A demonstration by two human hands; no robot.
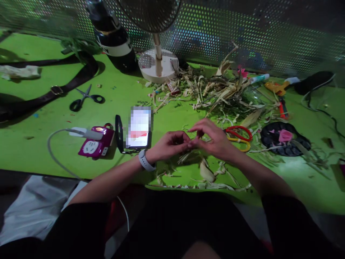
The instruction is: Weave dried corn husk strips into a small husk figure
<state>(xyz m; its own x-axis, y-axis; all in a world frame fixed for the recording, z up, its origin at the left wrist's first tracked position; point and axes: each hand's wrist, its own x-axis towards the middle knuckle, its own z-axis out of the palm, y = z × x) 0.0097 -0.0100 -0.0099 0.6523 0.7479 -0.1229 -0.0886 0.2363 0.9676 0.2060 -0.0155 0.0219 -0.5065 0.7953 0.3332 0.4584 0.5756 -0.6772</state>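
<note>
My left hand [172,145], with a pale watch band [146,160] on its wrist, is closed in a pinch. Its fingertips meet those of my right hand [211,139], also closed. Thin, pale dried husk strips [185,157] stick out beneath the joined fingers; the part between the fingertips is hidden. Just right of my right hand lie scissors with red and yellow handles [239,133], their blades partly covered. A curled pale husk piece [207,172] rests on the green tabletop [172,117] below my hands.
A heap of dried husks [229,90] spreads behind my hands. Left of them lie a lit phone [139,127], a purple power adapter [97,142] and black scissors [84,97]. A fan [159,64] and dark bottle [115,43] stand behind. A black pad [269,144] lies right.
</note>
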